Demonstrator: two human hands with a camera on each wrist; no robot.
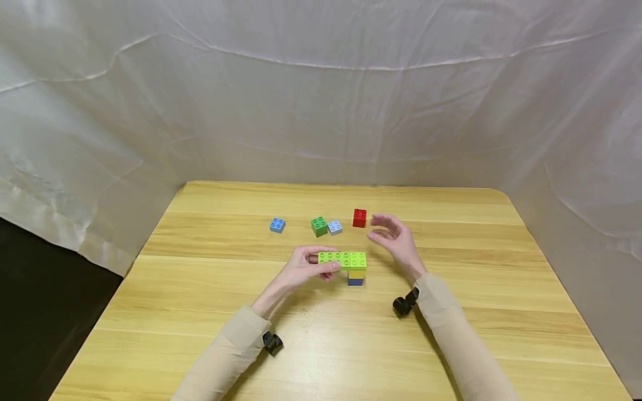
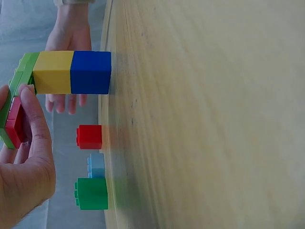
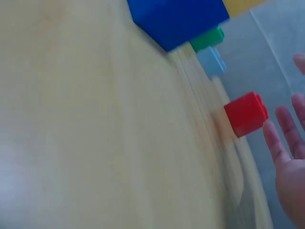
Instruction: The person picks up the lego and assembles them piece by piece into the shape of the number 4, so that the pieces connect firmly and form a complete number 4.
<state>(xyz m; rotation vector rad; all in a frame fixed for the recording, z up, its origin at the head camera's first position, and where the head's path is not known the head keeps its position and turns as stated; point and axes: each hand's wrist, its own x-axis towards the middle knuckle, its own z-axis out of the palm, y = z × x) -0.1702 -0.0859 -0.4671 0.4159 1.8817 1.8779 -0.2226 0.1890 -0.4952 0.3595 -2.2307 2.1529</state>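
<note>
My left hand [image 1: 301,268] pinches a long lime-green brick [image 1: 333,257] between thumb and fingers. This brick sits level beside a shorter lime-green brick [image 1: 358,259] on top of a small tower. Below are a yellow brick [image 2: 53,72] and, at the bottom, a dark blue brick [image 2: 90,72]. A red piece [image 2: 15,124] shows under the long brick's overhanging end, partly covered by my left fingers. To the tower's right, my right hand [image 1: 399,245] is raised with relaxed fingers and holds nothing. Nearest its fingertips stands a separate red brick [image 1: 359,218].
Behind the tower, a green brick [image 1: 319,226] and a light blue brick [image 1: 335,226] lie side by side. A mid-blue brick [image 1: 277,225] lies farther left. The wooden table [image 1: 476,334] ends at pale hanging cloth [image 1: 321,117] at the back and sides.
</note>
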